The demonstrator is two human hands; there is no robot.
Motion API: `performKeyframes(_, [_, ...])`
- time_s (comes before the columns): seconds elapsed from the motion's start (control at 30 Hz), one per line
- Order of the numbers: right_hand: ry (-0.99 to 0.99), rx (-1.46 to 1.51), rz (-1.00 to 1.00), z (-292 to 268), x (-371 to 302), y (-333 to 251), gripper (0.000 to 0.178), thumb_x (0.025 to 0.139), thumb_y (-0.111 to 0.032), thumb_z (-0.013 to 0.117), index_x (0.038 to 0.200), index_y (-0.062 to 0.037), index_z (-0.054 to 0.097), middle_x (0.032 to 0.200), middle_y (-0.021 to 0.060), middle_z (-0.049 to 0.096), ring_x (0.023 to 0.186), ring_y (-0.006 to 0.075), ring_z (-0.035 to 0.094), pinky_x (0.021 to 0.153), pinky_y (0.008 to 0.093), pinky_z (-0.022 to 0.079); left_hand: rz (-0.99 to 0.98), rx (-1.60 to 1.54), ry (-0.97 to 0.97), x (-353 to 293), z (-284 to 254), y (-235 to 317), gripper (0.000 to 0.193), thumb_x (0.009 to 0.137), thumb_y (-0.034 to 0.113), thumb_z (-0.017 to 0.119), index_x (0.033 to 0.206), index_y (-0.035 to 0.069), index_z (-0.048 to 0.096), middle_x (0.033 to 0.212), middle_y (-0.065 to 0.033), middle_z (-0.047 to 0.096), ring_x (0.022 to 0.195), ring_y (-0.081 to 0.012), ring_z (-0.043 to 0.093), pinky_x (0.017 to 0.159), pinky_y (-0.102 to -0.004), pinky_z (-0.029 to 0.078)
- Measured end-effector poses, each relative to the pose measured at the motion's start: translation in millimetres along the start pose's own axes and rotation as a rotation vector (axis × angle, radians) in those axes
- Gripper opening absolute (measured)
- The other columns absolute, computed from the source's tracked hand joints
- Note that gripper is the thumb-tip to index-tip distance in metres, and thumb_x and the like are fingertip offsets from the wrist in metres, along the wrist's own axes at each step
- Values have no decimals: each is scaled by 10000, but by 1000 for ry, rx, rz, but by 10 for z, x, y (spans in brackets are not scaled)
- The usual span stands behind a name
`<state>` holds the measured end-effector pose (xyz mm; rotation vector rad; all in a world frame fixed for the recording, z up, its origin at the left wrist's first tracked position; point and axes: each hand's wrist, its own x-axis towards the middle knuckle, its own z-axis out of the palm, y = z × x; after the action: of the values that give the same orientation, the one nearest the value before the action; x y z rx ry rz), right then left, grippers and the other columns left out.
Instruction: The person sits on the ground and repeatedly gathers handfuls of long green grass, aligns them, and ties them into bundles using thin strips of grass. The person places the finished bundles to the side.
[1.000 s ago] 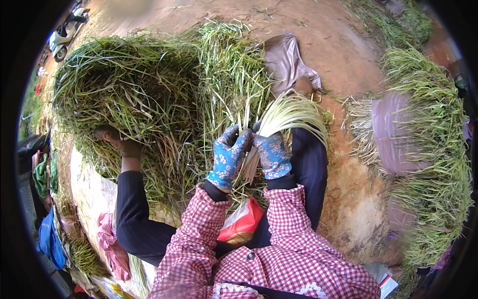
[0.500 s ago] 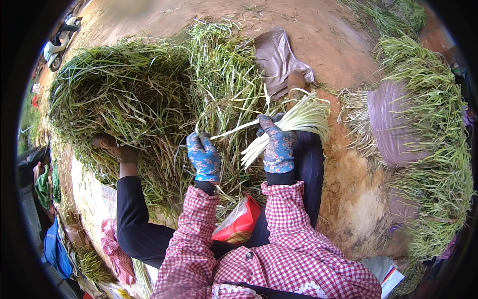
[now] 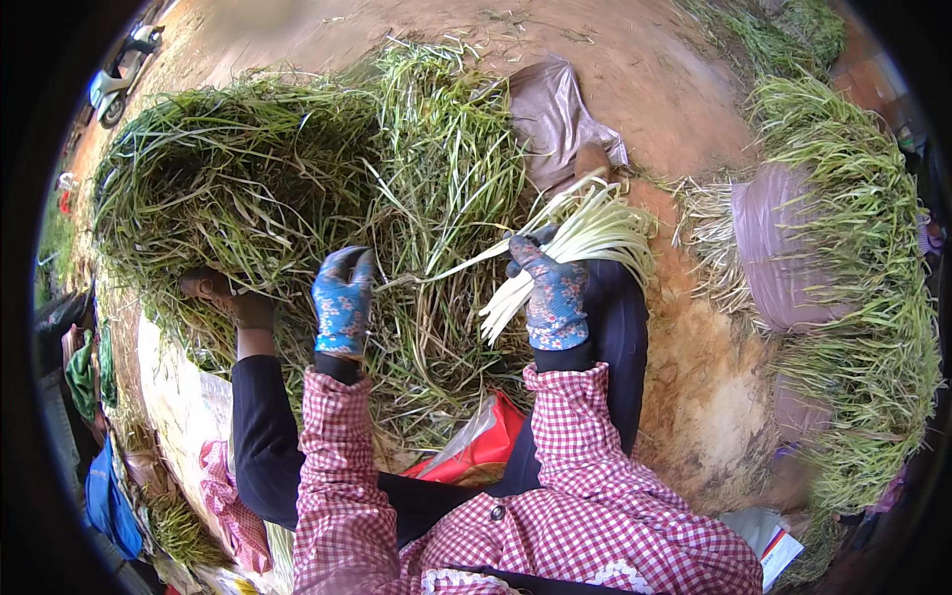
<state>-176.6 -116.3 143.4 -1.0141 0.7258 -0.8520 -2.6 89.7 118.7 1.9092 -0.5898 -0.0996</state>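
My right hand [image 3: 555, 297], in a blue flowered glove, is closed round a bunch of pale, chive-like stalks [image 3: 605, 238] above my right thigh. One thin stalk [image 3: 461, 266] sticks out leftward from that hand. A limp, dull leaf strip [image 3: 402, 282] runs from its end to the side of my left hand [image 3: 342, 305]. That hand wears a matching glove and has its fingers curled, with a gap between fingertips and thumb; the strip seems caught at its edge. Beneath both hands spreads a large heap of long green leafy stalks [image 3: 268, 188].
A red and clear plastic bag [image 3: 481, 444] lies by my lap. Purple-grey plastic sheeting [image 3: 555, 114] is ahead, near my right foot. At the right, bundled green stalks [image 3: 873, 258] stand with a purple plastic wrap [image 3: 783, 248]. A scooter [image 3: 117, 87] is parked far left.
My left hand has moved left and slightly down, away from the bunch, drawing the leaf strip along. The right hand and its bunch have hardly moved.
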Motion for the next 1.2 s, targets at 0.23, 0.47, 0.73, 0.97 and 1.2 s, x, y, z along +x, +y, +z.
performKeyframes(0.23, [-75,-175,-21,-31,-35,-42,248,685,-100,786,798,-8,584,769,44,602,670,142,555,649,291,471,-302,-610,-687,-26,850,1225,345,939,266,523,1101,-26,611,1042,-41,633,937,-100,558,878,-254,422])
performKeyframes(0.47, [148,175,70,-22,19,-131,299,738,71,684,899,-83,484,776,74,591,576,150,572,497,242,470,-463,-1525,-185,-113,1036,979,163,953,188,474,997,44,537,838,-36,600,818,-187,609,794,-338,490])
performKeyframes(0.73, [205,444,68,-150,-34,-531,233,813,19,625,903,-142,483,860,92,620,616,147,564,508,239,455,-450,-832,565,8,276,-248,119,917,166,529,963,79,596,613,34,500,481,-48,393,444,-200,314])
performKeyframes(0.97, [220,581,119,-273,-14,-611,151,842,-42,633,898,-140,533,883,103,641,557,132,502,482,235,419,-209,450,471,83,-904,-1268,268,888,233,575,1020,5,629,924,-121,675,817,-217,633,747,-306,481])
performKeyframes(1.2, [66,697,57,-197,23,-518,196,822,10,620,915,-114,501,855,108,617,649,144,552,505,242,431,-304,1304,6,233,-836,-286,545,776,471,624,1201,133,571,1312,-141,471,1207,-339,433,1003,-443,349])
